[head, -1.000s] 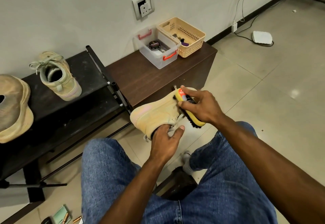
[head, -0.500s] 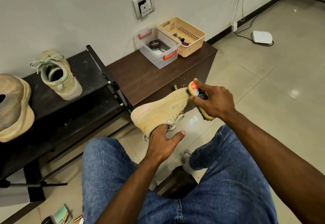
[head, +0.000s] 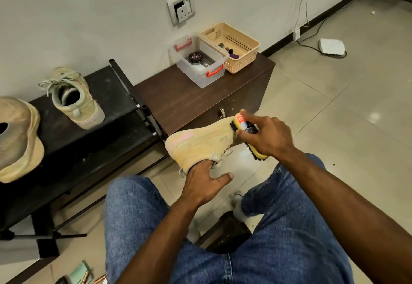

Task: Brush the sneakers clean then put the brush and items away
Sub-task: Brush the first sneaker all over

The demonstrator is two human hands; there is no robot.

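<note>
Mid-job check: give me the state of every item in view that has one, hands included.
Left hand: fingers inside the held sneaker, holding it up.
Right hand: grips the brush.
Brush: bristles against the held sneaker.
Held sneaker: off the floor, on its side.
Second sneaker: upright on the rack, laces loose.
Clear box: lid off, tin inside.
Tin: lid on.
Basket: open, small items inside.
</note>
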